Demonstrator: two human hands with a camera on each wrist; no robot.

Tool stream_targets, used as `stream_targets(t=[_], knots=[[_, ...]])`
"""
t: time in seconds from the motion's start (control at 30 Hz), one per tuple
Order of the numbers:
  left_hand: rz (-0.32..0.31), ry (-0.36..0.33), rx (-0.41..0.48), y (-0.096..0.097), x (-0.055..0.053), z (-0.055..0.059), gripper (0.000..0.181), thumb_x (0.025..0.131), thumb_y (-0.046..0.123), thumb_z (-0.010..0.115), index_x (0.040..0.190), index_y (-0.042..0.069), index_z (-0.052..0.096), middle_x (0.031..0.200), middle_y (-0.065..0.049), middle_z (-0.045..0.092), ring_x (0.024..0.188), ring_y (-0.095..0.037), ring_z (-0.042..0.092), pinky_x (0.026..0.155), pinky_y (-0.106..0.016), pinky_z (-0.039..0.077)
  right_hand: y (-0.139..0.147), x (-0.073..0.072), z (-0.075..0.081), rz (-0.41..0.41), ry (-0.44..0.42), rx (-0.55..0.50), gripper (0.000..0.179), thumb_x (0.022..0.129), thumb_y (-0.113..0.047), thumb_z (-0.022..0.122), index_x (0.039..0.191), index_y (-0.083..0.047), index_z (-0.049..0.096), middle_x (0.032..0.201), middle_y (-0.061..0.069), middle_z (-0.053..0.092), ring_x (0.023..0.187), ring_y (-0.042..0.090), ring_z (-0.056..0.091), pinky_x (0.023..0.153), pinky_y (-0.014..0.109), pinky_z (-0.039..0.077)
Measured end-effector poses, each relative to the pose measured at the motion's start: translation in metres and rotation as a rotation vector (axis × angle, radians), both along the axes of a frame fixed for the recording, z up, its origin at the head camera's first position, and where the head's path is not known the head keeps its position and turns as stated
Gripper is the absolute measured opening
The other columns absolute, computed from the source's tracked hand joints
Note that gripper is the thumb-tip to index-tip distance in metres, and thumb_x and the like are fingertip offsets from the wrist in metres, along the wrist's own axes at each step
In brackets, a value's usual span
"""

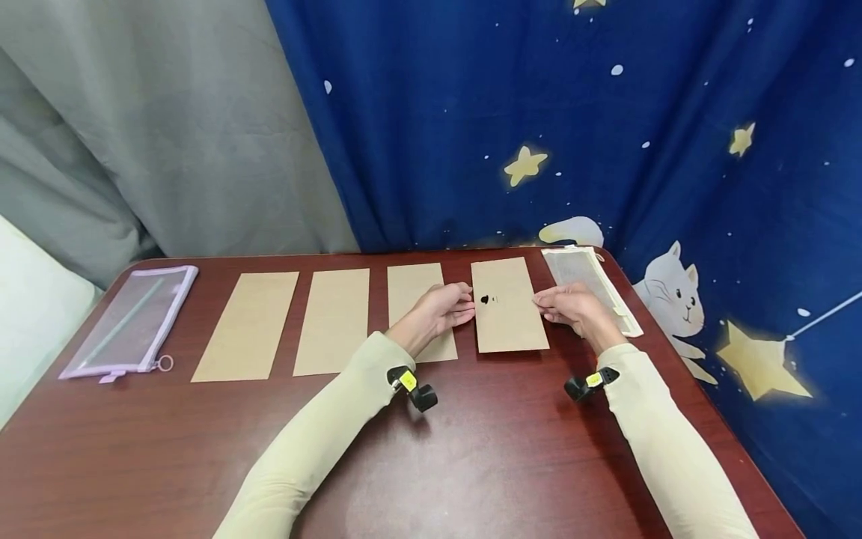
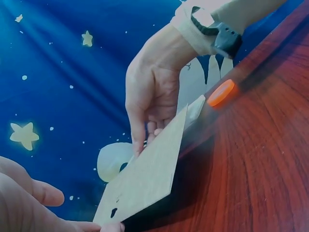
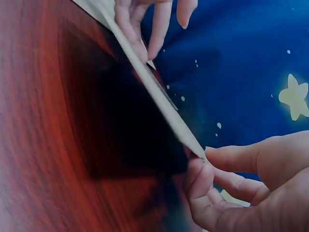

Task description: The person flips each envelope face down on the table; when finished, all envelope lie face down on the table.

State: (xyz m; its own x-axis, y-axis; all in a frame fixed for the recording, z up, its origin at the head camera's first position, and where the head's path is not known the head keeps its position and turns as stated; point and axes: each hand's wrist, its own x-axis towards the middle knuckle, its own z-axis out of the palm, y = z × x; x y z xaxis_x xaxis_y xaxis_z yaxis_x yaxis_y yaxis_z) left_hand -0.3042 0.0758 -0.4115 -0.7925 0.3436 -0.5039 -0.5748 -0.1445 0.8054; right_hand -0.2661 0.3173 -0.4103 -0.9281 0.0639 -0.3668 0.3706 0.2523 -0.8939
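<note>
A thin kraft-paper notebook (image 1: 515, 322) with a small black print is held just above the table, tilted. My left hand (image 1: 441, 307) pinches its left edge between thumb and fingers. At the opposite edge, my right hand (image 1: 572, 305) pinches it too; the right wrist view shows the thumb and fingertips on the notebook's edge (image 3: 159, 99) and a dark shadow beneath. Three similar brown notebooks lie in a row to the left: a far one (image 1: 248, 326), a middle one (image 1: 333, 322) and a near one (image 1: 411, 288), partly hidden by my left hand.
A lilac-edged mesh zip pouch (image 1: 135, 318) with a slim stick inside lies at the table's left. A white-edged mesh pouch (image 1: 592, 281) lies at the back right, beside my right hand. An orange round object (image 2: 222, 93) shows near the table edge. Curtains hang behind the table (image 1: 471, 464).
</note>
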Motion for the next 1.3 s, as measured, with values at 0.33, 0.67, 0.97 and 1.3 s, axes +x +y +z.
stream_targets(t=[0.33,0.67,0.97,1.3], knots=[[0.003,0.058,-0.053,-0.012,-0.007,0.012,0.029,0.101,0.0,0.05,0.126,-0.01,0.059,0.093,-0.01,0.06,0.074,-0.015,0.062,0.1,-0.031,0.057,-0.005,0.008,-0.005,-0.029,0.057,-0.21,0.016,0.097,0.004,0.059,0.102,-0.005,0.072,0.078,-0.012,0.07,0.065,-0.002,0.059,0.062,0.009,0.053],[0.003,0.169,-0.026,-0.021,-0.013,0.018,0.028,0.09,-0.011,0.066,0.118,-0.014,0.067,0.072,-0.006,0.07,0.062,-0.012,0.069,0.064,-0.023,0.062,-0.005,0.006,-0.005,0.069,0.046,-0.256,0.012,0.098,0.002,0.059,0.105,-0.005,0.066,0.08,-0.01,0.07,0.072,-0.001,0.061,0.067,0.011,0.054],[0.038,0.234,-0.009,-0.019,-0.01,0.032,0.025,0.087,-0.015,0.066,0.112,-0.017,0.067,0.076,-0.012,0.072,0.06,-0.015,0.072,0.064,-0.026,0.062,-0.031,0.019,0.028,0.031,0.416,0.4,0.026,0.097,-0.012,0.064,0.11,0.009,0.071,0.081,0.001,0.074,0.071,0.005,0.062,0.065,0.016,0.05],[0.1,0.26,-0.022,-0.017,-0.007,0.04,0.023,0.087,-0.013,0.066,0.11,-0.016,0.068,0.078,-0.013,0.073,0.058,-0.013,0.072,0.066,-0.025,0.062,-0.126,0.054,0.053,0.108,0.727,1.027,0.015,0.088,-0.021,0.079,0.083,-0.007,0.08,0.076,0.014,0.072,0.071,0.033,0.069,0.061,0.046,0.056]])
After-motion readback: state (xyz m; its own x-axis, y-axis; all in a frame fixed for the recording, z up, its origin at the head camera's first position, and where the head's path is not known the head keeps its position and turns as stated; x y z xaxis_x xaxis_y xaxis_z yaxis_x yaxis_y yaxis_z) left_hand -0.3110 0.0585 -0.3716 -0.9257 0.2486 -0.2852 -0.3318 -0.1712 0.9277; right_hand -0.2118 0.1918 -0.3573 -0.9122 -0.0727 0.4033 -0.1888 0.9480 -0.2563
